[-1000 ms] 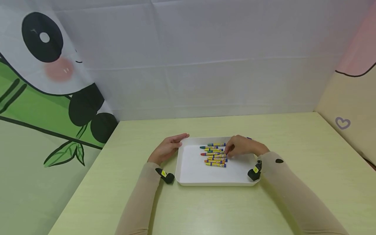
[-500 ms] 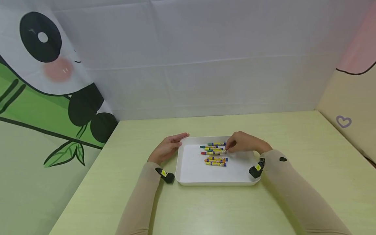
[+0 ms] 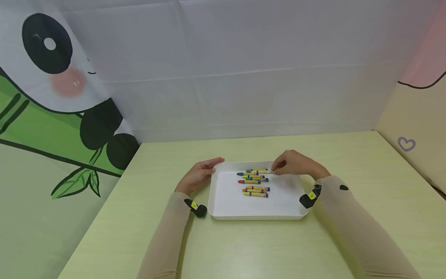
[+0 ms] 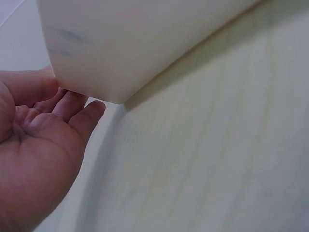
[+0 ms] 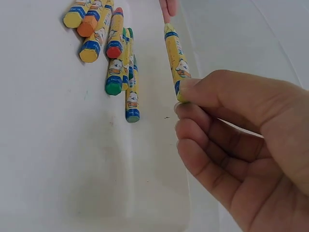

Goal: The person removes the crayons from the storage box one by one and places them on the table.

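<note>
My right hand pinches the blunt end of a yellow crayon between thumb and fingertips, over the far part of a white tray. The crayon's pointed tip faces left; in the head view it overlaps the crayons at the back. Below it, several paper-wrapped crayons lie side by side in the tray, among them a red crayon and an orange crayon. At the tray's left side, my left hand holds the far corner, thumb at the rim and fingers partly hidden behind the wall.
The tray stands on a pale wooden table. Behind the table hangs a white cloth, with a printed cartoon panel on the left and a beige panel on the right.
My right hand has picked the yellow crayon out of the row and carried it toward the tray's far side, leaving a gap below the red crayon. My left hand stays put.
</note>
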